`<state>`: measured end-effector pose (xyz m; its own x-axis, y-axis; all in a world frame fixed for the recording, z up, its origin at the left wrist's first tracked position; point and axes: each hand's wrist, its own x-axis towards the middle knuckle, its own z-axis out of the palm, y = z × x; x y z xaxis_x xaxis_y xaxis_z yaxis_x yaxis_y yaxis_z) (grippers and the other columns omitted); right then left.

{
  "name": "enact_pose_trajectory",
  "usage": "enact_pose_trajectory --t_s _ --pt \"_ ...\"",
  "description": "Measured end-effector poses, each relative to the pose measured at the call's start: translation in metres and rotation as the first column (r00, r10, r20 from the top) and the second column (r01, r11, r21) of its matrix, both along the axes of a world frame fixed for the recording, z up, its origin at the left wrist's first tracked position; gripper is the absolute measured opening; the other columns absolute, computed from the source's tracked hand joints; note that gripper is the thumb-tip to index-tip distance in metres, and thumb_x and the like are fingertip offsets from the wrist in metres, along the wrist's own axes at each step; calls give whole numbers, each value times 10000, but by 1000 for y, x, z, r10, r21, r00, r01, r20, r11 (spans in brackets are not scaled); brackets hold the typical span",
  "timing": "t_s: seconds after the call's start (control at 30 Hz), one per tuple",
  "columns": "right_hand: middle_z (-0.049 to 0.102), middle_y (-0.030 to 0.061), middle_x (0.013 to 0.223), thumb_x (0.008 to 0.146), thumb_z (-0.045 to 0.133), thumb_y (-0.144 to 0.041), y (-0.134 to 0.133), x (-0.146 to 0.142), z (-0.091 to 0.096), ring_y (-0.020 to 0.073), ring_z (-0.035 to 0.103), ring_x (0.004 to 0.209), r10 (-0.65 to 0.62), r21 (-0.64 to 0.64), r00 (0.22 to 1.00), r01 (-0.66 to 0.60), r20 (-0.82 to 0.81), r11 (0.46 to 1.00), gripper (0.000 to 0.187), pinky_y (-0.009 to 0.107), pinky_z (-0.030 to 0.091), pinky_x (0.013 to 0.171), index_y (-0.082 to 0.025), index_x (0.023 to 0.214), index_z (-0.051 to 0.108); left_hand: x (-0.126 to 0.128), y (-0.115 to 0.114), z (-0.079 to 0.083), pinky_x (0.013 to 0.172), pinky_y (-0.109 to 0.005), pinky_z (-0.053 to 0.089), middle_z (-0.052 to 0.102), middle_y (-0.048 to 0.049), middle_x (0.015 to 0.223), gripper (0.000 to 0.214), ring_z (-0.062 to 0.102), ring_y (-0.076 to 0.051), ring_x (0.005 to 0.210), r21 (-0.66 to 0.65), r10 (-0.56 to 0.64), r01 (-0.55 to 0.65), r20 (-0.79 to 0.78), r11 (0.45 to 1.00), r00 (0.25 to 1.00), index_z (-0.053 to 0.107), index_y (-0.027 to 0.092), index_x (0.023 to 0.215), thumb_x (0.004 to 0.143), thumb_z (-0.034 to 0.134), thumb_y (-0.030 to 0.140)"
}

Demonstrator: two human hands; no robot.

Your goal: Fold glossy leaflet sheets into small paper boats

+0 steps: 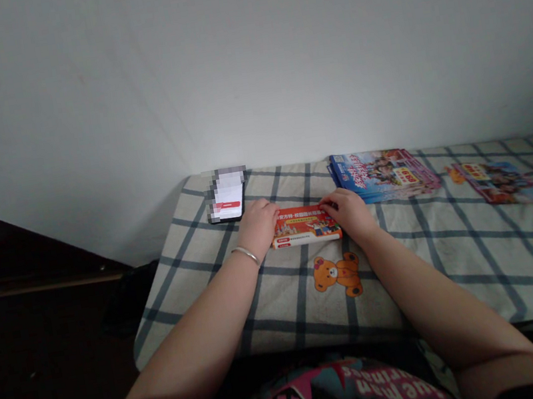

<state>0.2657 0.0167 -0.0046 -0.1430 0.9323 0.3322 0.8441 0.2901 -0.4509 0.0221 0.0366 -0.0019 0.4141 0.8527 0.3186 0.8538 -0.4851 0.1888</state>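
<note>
A small folded red leaflet [305, 228] lies on the checked cloth [421, 249] in front of me. My left hand [259, 222], with a silver bangle on its wrist, rests curled on the leaflet's left end. My right hand [349, 209] lies on its right end, fingers bent and pressing on the top right corner. Both hands touch the leaflet and it stays flat on the cloth.
A lit phone [227, 202] lies at the back left near the white wall. A stack of blue leaflets [381, 173] sits at the back, a single leaflet [504, 182] further right. An orange bear print [338, 274] marks the cloth. Dark floor drops off on the left.
</note>
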Motion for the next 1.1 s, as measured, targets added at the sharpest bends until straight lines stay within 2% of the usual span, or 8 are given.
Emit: enact_pose_trajectory --t_s 0.4,0.53,0.73,0.87,0.97,1.1 --pt "691 66 966 883 571 -211 3 2 3 228 594 957 29 -25 995 -27 92 999 176 367 449 912 -216 905 746 2 -3 1 873 -367 461 630 -93 980 215 554 -249 951 20 7 -6 -51 1000 999 681 163 997 949 472 165" --pt "694 64 1038 904 545 -202 2 0 7 226 572 974 51 -29 987 -47 152 998 230 360 442 917 -234 1022 740 2 -4 0 873 -375 457 622 -96 993 244 543 -258 963 33 15 -14 -41 999 999 660 173 1098 944 471 157" --pt "693 49 1055 916 533 -174 3 -1 11 214 562 969 104 -62 975 -94 195 994 269 337 447 920 -259 1033 761 0 -2 1 884 -356 457 610 -83 998 232 539 -228 938 -11 -11 11 12 1000 1000 707 177 974 948 476 171" --pt "685 55 1056 912 545 -179 6 2 12 210 562 980 129 -94 972 -112 195 989 270 332 457 920 -264 1038 768 0 -2 2 864 -354 462 621 -86 973 237 534 -234 936 2 -42 42 -50 999 998 717 163 917 942 481 159" --pt "676 60 1074 913 562 -230 7 4 16 221 568 1005 165 -127 960 -139 227 982 256 346 460 928 -266 1071 761 0 -3 6 838 -353 463 628 -89 950 238 532 -240 928 -4 -75 75 -117 997 990 718 157 924 940 480 150" --pt "658 66 1111 867 652 -408 4 5 24 241 577 1013 212 -161 936 -172 281 972 318 366 468 917 -277 1143 737 0 -6 14 840 -361 460 620 -92 953 233 531 -238 923 -31 -108 104 -154 994 982 724 157 951 939 491 172"
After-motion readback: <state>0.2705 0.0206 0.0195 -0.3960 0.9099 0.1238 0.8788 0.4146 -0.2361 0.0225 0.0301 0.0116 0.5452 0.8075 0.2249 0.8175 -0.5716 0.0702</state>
